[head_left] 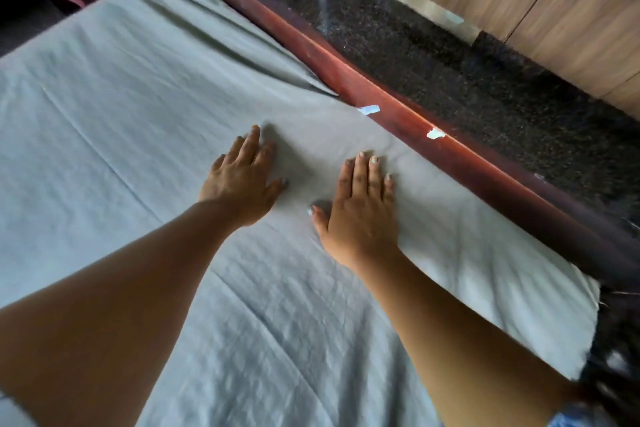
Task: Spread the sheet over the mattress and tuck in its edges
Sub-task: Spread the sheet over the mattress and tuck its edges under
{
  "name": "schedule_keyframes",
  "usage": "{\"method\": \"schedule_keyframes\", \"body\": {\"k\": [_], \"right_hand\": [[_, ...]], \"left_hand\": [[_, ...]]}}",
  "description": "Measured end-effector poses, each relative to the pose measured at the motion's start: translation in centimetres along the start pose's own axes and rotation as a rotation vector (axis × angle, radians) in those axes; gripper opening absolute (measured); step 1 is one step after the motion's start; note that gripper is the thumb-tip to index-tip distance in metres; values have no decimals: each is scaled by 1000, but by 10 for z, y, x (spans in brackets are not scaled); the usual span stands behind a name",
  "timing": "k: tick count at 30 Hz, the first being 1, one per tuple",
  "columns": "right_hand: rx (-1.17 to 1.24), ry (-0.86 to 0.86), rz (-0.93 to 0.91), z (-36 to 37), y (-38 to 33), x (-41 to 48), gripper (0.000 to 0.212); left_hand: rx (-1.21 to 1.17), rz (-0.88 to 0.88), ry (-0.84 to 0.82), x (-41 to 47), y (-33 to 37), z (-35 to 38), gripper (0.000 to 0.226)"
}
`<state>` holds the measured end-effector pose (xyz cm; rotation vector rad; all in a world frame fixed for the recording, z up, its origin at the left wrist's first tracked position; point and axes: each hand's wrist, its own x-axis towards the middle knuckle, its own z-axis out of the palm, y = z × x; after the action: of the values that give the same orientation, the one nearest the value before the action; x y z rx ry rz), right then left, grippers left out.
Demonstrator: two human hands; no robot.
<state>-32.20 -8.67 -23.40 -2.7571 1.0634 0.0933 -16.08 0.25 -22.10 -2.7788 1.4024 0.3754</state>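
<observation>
Pale grey-green cotton sheet [145, 135]: left hand [242, 180], right hand [360, 208] flat, fingers straight; should sweep creases toward 2 o'clock, reddish wooden rail [398, 114].

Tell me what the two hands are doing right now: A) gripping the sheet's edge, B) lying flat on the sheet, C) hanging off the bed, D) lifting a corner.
B: the left hand and right hand both rest palm-down, fingers straight, on the sheet.
</observation>
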Motion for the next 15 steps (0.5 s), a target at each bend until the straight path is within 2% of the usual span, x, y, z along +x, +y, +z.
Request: {"method": "schedule_keyframes", "body": {"k": [7,9,12,15], "right_hand": [[-104,-3,-100,4,-9,-4,87],[-120,-8,-222,6,-18,-16,88],[-180,-45,-443,12,-22,-40,84],[-191,-47,-419,15,2,-50,79]], "left_hand": [[-7,-36,39,-33,-17,19,75],[-7,-58,36,-53,-24,21,77],[27,6,36,-93,-32,29,80],[21,15,20,-124,-37,42,80]]}}
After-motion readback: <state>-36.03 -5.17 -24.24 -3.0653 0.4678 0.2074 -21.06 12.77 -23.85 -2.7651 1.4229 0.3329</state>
